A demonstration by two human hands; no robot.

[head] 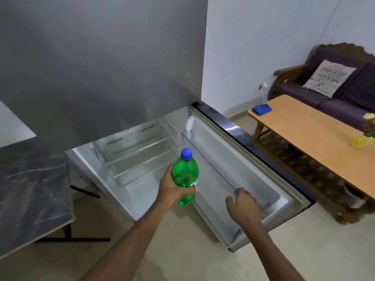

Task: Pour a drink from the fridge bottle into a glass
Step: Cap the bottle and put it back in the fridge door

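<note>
head view: green bottle [185, 175] with blue cap [186, 153] upright in front of the open fridge [129, 159], left hand [172, 187] wrapped around its middle, fingers [191, 189] pressed on the label. right hand [242, 203] rests on the door shelf [213, 171], fingers loosely curled, holding nothing.

Our one view, from the head, looking forward and down

We stand close over the open fridge [142, 159], its door [243, 159] swung toward 2 o'clock; a dark marbled surface [30, 189] lies at 9 o'clock, a wooden surface [304, 128] farther off at 3.
</note>
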